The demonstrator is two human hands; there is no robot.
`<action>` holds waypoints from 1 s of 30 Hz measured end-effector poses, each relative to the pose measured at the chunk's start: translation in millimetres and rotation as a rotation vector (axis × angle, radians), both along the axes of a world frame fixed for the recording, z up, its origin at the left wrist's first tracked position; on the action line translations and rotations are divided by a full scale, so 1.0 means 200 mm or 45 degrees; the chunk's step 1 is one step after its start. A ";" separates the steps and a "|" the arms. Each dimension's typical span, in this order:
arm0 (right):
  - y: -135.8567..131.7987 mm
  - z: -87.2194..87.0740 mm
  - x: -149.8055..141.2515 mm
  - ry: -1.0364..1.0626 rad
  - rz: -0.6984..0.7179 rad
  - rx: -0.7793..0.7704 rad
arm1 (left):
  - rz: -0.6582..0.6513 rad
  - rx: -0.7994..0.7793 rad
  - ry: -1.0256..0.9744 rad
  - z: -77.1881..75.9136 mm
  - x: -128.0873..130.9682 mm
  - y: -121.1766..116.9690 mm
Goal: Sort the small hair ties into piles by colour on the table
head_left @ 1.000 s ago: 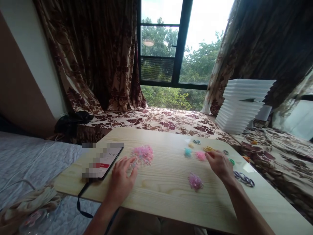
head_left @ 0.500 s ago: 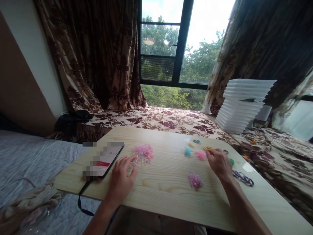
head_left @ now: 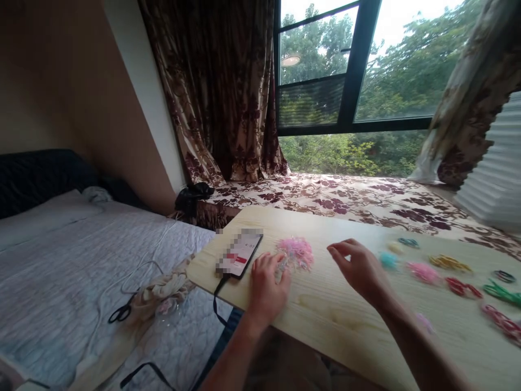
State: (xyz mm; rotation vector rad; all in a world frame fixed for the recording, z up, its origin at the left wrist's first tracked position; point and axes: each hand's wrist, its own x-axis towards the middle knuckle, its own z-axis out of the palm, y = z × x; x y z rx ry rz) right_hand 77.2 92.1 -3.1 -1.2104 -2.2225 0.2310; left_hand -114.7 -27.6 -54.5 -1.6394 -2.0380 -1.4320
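Note:
My left hand (head_left: 268,282) rests on the wooden table with its fingers and thumb apart. Its fingertips touch the near left edge of a loose heap of small, shiny pink and clear strands (head_left: 296,252). To the right of that heap, my right hand (head_left: 362,269) hovers with thumb and forefinger pinched together; whether anything is between them cannot be seen. Beyond it lie small teal (head_left: 388,260) and pink (head_left: 423,272) clusters, yellow loops (head_left: 450,263), red loops (head_left: 463,288) and green loops (head_left: 502,294). My right forearm partly hides a light purple cluster (head_left: 424,322).
A phone (head_left: 240,255) with a black strap lies on the table (head_left: 325,309), left of the heap. Dark red loops (head_left: 502,324) sit near the right side. The bed (head_left: 134,233) holds black scissors (head_left: 120,314) and bunched cloth. White stacked foam (head_left: 496,168) stands far right.
The view has turned left. My right hand has moved left, away from the small pink cluster, towards the large pink heap. My left hand stays at the heap's edge.

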 end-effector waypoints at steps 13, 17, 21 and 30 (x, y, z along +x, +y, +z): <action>0.05 -0.24 -0.08 -0.058 0.118 -0.075 | -0.032 -0.002 -0.049 0.01 0.01 -0.01; 0.06 -0.27 -0.09 -0.102 0.134 -0.025 | -0.037 -0.007 -0.053 0.02 0.01 -0.01; 0.06 -0.28 -0.09 -0.149 0.153 0.009 | -0.036 -0.017 -0.055 0.02 0.01 -0.01; 0.06 -0.27 -0.07 -0.176 0.162 0.042 | -0.033 -0.031 -0.061 0.02 0.01 -0.01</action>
